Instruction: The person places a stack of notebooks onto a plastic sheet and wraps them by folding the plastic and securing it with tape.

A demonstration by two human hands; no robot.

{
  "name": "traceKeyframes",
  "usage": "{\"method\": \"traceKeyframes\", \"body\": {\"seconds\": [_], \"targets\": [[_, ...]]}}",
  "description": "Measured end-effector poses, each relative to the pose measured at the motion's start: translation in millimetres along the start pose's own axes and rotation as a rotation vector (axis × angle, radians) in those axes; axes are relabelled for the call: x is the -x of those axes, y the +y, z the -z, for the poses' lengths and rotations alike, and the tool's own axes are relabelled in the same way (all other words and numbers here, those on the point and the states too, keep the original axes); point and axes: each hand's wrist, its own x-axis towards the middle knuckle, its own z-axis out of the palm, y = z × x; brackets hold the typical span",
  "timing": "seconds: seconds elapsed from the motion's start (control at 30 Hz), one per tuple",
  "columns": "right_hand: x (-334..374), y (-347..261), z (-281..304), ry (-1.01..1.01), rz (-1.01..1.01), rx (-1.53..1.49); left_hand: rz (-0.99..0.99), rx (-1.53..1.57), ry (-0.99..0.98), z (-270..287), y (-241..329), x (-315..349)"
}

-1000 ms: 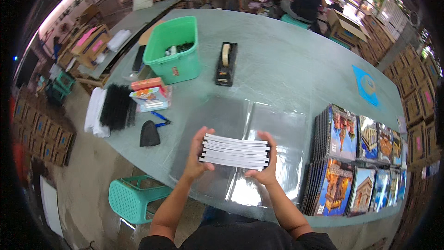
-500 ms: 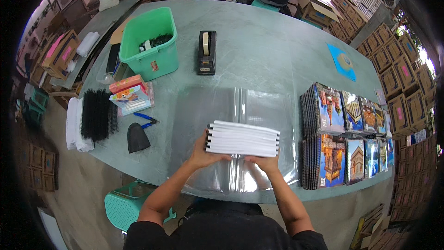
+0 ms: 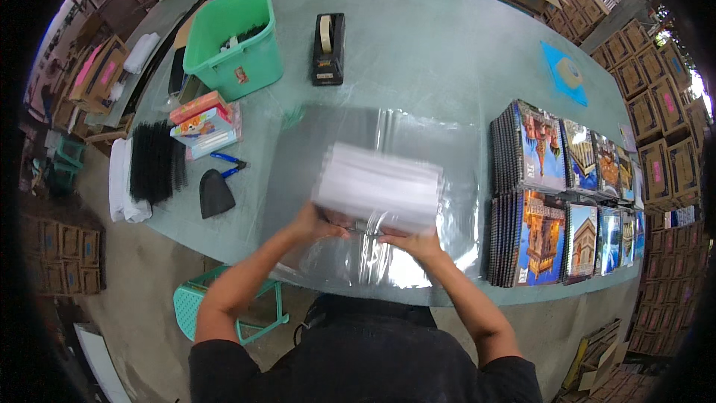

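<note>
1. Head view: the white stack (image 3: 380, 188) is between the left hand (image 3: 307, 225) and the right hand (image 3: 419, 245), above the clear plastic sheeting (image 3: 292, 179) near the person's edge of the table (image 3: 418, 37). Whether it touches the sheeting cannot be told.

2. Head view: the stack lies just beyond the grip, on the side away from the person's body. Its long axis runs left to right, the right end angled a little nearer the body. Neither hand is clearly nearer; each is at one of its near corners.

3. Head view: the grip of both hands is clamped on the stack, with the thumbs turned inward along its near side. The fingers on its underside are mostly hidden.

4. Head view: the stack looks like a broad, white, slightly skewed block, blurred enough that its separate layers cannot be counted.

5. Head view: rows of spiral-bound books (image 3: 541, 245) with picture covers stand to the right, apart from the hands; a black tape dispenser (image 3: 328, 51) sits beyond the sheeting.
</note>
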Motion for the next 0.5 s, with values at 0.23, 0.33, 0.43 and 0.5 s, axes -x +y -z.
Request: {"method": "traceKeyframes", "body": {"seconds": [0.23, 0.33, 0.43, 0.5], "targets": [[-22, -64, 23, -0.322, -0.590, 0.129, 0.455, 0.261, -0.241, 5, 19, 0], [-23, -44, 28, -0.372, -0.585, 0.477, 0.412, 0.272, -0.214, 2, 14, 0], [-31, -46, 32, -0.444, -0.518, 0.687, 0.432, 0.194, -0.231, 2, 5, -3], [-30, -45, 32, -0.429, -0.537, 0.672, 0.487, 0.172, -0.169, 3, 14, -3]]}}
